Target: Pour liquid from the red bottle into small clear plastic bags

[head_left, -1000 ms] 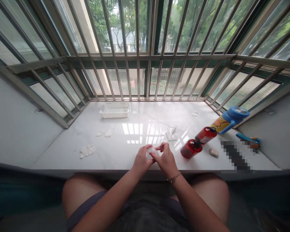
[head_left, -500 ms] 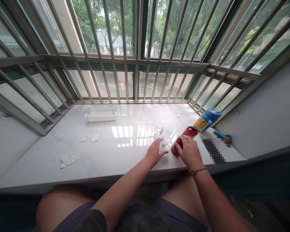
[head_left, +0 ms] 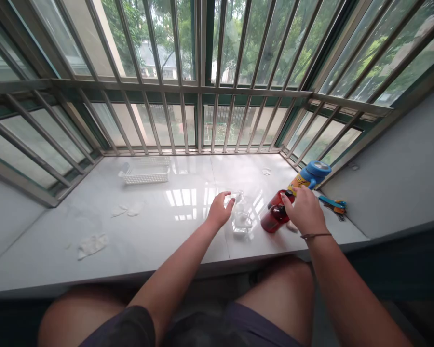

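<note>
Left hand (head_left: 219, 211): over worktop (head_left: 188, 243), just left of the clear plastic piece (head_left: 240, 196); palm faces right, thumb and forefinger stretched forward with a gap between.
Left grip: loose, nothing seen held; contact with the clear piece can't be made out.
Left forearm (head_left: 173, 262): runs up and rightward from the lower left, over the worktop's near edge; wrist about straight.
Right hand (head_left: 306, 210): back of hand up, knuckles raised, thumb and forefinger pointing left and forward at the cap of the rear red bottle (head_left: 275, 199).
Right grip: curved, thumb apart from forefinger; can't tell if it grasps the cap or only hovers.
Right forearm (head_left: 352, 274): reaches up and leftward from the lower right; bracelet (head_left: 315, 235) at wrist.
Rear red bottle: on worktop, partly behind the front red bottle (head_left: 271, 221), near the blue mug (head_left: 314, 172).
Front red bottle: nearer the person, black cap, left of the right hand.
Clear container (head_left: 242, 223): on worktop between the left hand and front red bottle, just nearer than the clear plastic piece.
Pale lump (head_left: 292, 225): beside front red bottle, partly covered by right hand.
White basket (head_left: 146, 177): far left of worktop, well apart from both hands.
</note>
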`<state>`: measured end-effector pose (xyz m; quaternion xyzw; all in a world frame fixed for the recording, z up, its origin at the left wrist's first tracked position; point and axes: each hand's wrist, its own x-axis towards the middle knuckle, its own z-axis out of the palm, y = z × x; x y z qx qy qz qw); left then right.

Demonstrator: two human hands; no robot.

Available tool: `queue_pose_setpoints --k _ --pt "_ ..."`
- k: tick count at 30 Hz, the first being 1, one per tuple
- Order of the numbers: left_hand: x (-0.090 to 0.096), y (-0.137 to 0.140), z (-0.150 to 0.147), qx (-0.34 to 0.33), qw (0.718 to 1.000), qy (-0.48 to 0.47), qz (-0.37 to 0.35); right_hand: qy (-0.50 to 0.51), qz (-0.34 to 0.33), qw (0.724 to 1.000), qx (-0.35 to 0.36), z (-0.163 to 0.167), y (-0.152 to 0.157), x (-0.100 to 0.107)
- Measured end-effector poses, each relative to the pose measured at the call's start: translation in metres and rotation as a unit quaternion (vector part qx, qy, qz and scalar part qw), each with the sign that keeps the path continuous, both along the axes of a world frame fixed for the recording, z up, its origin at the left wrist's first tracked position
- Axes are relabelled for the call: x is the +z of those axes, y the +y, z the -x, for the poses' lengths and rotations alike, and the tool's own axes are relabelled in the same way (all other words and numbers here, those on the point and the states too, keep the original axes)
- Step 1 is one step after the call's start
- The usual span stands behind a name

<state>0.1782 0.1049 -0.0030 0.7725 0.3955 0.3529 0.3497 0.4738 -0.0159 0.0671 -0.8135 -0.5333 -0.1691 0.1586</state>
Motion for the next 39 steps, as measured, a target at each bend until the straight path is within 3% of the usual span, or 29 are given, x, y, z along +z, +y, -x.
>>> queue_pose_setpoints --k 2,4,8,12,15,18,24,29,33,36,39 --pt "0.004 0.021 -0.005 -0.033 0.999 0.025 0.016 0.037 0.126 0.991 -0.038 -0.019 0.021 0.017" --pt "0.004 0.038 -0.012 -0.073 0.996 0.051 0.023 0.091 0.269 0.957 -0.066 -0.033 0.043 0.03" --pt "-0.001 0.051 -0.026 -0.123 0.989 0.082 0.005 0.103 0.33 0.937 -0.055 -0.042 0.082 0.039" --pt "-0.008 0.054 -0.017 -0.114 0.989 0.097 -0.021 0.094 0.35 0.93 -0.064 -0.033 0.108 0.036" --pt "-0.01 0.064 0.018 -0.069 0.991 0.108 -0.03 0.085 0.337 0.936 -0.05 -0.016 0.125 0.035" --pt "-0.008 0.081 0.072 -0.001 0.992 0.122 -0.029 0.082 0.317 0.945 -0.007 0.013 0.142 0.036" --pt "0.009 0.088 0.196 0.133 0.98 0.149 -0.015 0.066 0.287 0.943 0.155 0.103 0.163 0.04" --pt "0.004 0.051 0.281 0.212 0.961 0.179 0.017 0.05 0.283 0.898 0.334 0.186 0.144 0.041" --pt "-0.018 0.007 0.329 0.267 0.946 0.182 0.012 0.034 0.269 0.874 0.404 0.228 0.104 0.042" --pt "-0.028 -0.023 0.344 0.297 0.939 0.173 0.002 0.012 0.211 0.885 0.414 0.229 0.063 0.039" --pt "-0.027 -0.044 0.346 0.286 0.944 0.165 -0.007 -0.028 0.161 0.933 0.32 0.208 0.021 0.022"
